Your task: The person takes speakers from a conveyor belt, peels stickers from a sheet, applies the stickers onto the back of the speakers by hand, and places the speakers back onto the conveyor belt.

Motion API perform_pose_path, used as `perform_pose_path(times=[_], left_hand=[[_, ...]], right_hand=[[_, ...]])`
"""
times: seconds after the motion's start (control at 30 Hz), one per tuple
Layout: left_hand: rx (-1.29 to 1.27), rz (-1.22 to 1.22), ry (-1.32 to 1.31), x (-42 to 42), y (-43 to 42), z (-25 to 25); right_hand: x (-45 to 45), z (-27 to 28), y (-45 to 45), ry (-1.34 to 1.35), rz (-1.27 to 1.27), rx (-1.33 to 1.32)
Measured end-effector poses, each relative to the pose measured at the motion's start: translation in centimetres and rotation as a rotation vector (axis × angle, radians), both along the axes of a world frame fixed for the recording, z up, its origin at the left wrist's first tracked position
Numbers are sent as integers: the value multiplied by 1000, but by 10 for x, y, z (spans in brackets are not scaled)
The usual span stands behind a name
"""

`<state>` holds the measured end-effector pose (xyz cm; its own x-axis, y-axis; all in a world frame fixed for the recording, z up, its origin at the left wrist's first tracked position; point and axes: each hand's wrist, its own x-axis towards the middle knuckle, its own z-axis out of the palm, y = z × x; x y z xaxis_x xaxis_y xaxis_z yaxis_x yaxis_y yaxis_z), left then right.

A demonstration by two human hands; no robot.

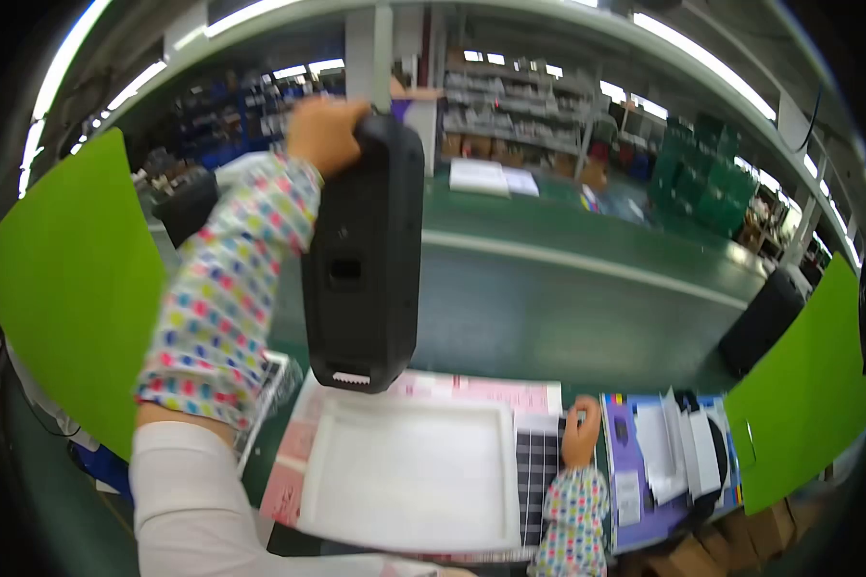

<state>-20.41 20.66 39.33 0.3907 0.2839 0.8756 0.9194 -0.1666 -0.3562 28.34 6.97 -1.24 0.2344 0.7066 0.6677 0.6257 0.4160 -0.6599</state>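
Observation:
My left hand grips the top of a tall black portable speaker and holds it upright above the workbench. The speaker's lower end hangs just behind a white foam tray, whose recess shows nothing inside. Beneath the tray lies a pink printed box with a dark grid-patterned panel at its right side. At that panel's right edge, my right hand has its fingers curled; whatever they may hold is hidden.
To the right, a purple printed box carries white packing pieces and a black item. Green dividers flank the bench. Another black speaker stands at the right, near the right divider. White papers lie across the green bench.

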Motion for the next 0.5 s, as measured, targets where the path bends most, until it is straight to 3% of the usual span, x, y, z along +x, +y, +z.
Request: perform_pose_path(times=[0.1, 0.17, 0.23, 0.3, 0.4, 0.5], left_hand=[[-62, 158, -59, 1, -20, 20], [-198, 3, -125, 32, -70, 36], [-189, -263, -158, 36, -69, 27], [-342, -210, -151, 58, -78, 21], [-408, -129, -95, 78, -76, 0], [-584, -12, -131, 95, -63, -33]], right_hand=[[-5, 40, -6, 95, 159, -41], [-32, 93, -36, 476, 443, -153], [-64, 133, -67, 891, 862, -237], [-89, 149, -94, 1036, 1126, -368], [-116, 151, -126, 1150, 1237, -437], [-122, 122, -143, 1161, 1101, -439]])
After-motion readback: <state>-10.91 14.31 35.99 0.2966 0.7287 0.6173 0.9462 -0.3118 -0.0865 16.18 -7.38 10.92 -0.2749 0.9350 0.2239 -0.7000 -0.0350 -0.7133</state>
